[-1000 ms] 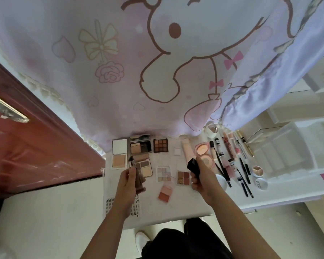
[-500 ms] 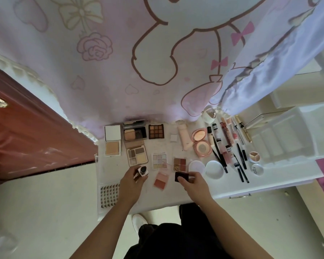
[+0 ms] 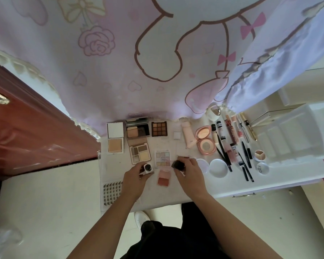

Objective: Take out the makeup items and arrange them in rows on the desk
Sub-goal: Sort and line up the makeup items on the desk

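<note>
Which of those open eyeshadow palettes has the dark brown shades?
The dark-framed nine-pan palette in the back row; the nearer nine-pan palette is pastel, the quad palette grey and cream.

Cartoon curtain (image 3: 120, 71), red door (image 3: 26, 137), white shoe (image 3: 141, 217)

Head camera looks steeply down onto the desk (image 3: 232, 186).

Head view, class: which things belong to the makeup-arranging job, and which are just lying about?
Job: left hand holding small jar; right hand holding dark cap; brown palette; pink compact; desk.
Lying about: cartoon curtain; red door; white shoe.
</note>
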